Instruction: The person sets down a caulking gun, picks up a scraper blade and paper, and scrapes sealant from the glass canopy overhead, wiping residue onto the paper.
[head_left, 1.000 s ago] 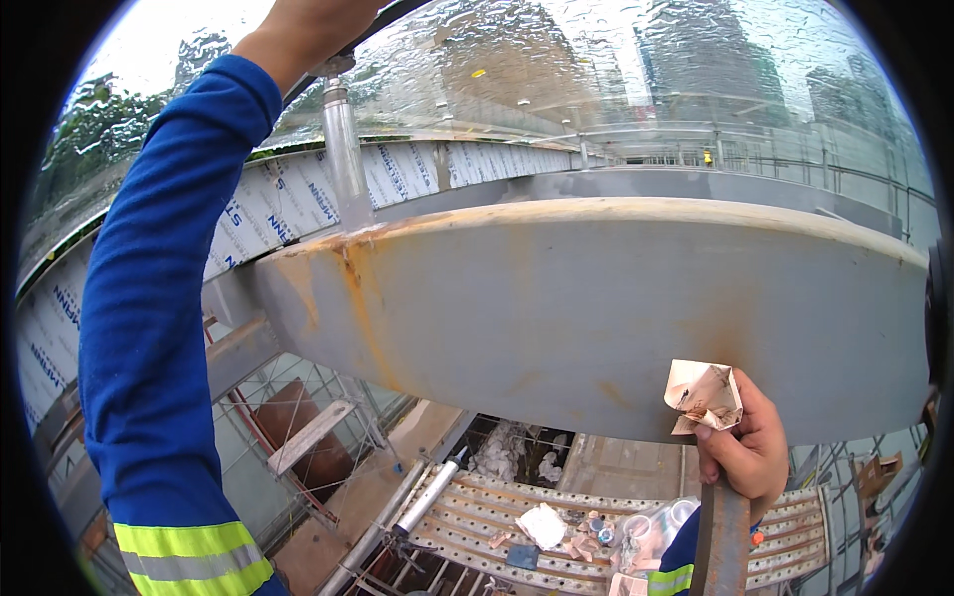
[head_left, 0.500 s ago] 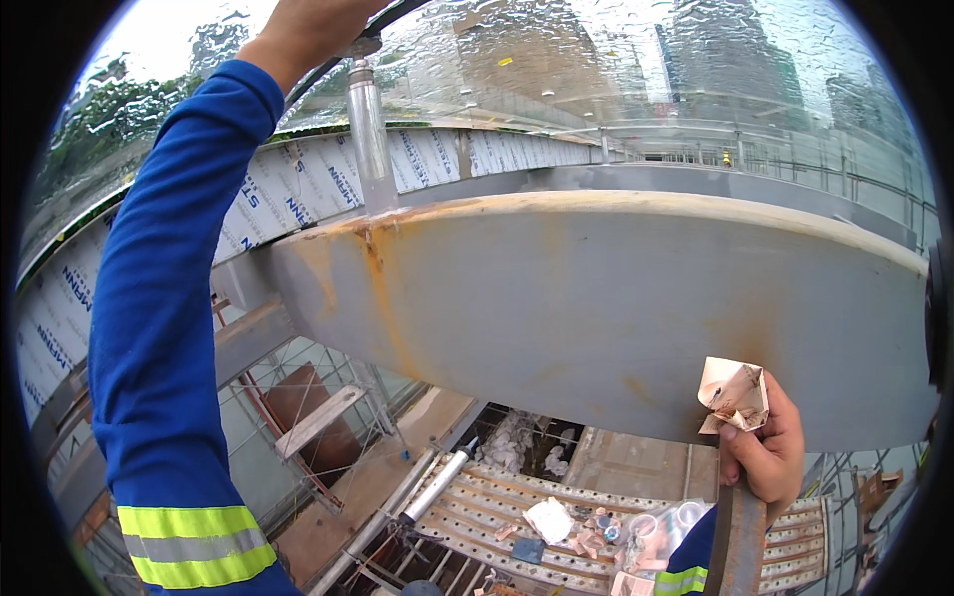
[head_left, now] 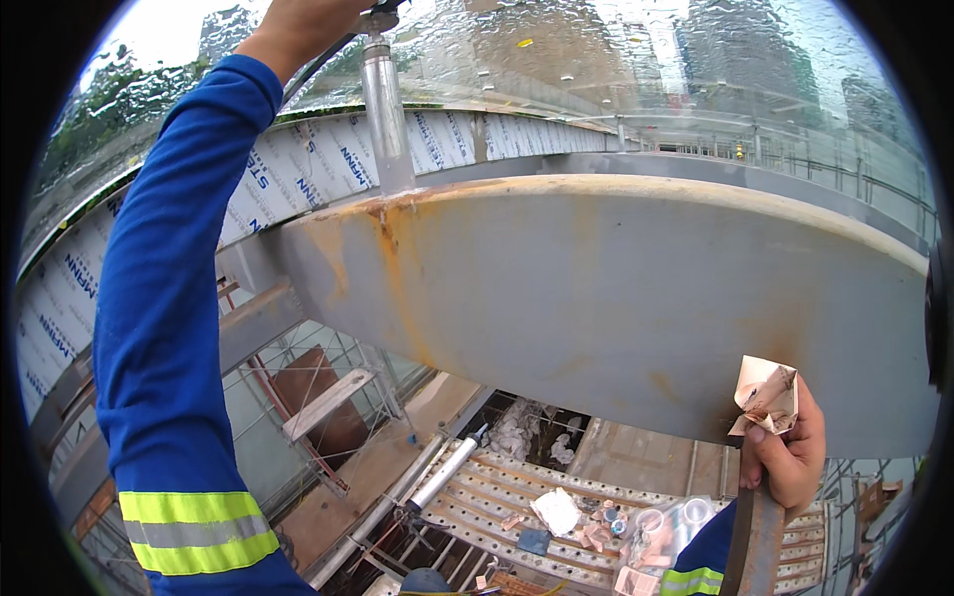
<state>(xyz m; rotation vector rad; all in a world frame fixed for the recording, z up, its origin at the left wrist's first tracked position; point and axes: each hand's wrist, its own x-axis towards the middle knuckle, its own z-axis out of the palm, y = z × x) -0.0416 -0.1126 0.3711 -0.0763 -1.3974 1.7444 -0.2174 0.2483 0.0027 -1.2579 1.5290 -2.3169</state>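
At the upper left, my left hand (head_left: 306,32) reaches up beside the top of a shiny metal post (head_left: 386,109). The frame's upper edge cuts off its fingers, so their grip is hidden. A dark fitting (head_left: 376,22) caps the post, close by that hand. Lower right, my right hand (head_left: 793,459) is closed on a folded piece of beige paper (head_left: 767,395) with dark smudges, thumb in front. This hand is in front of the grey steel beam (head_left: 556,288), just above a narrow rusty metal bar (head_left: 760,536). Orange rust stains run down the beam under the post.
Wet glass panels (head_left: 556,60) stretch overhead. Below lies a perforated metal scaffold deck (head_left: 477,497) with a sealant gun (head_left: 447,475), a white crumpled sheet (head_left: 556,511), plastic cups (head_left: 651,521) and beige scraps. A wooden plank (head_left: 328,402) and scaffold tubes stand lower left.
The view has shifted, so the beam and post appear further right and slightly higher. My right hand, still holding the folded paper, appears slightly further right in the picture. My left arm stays raised.
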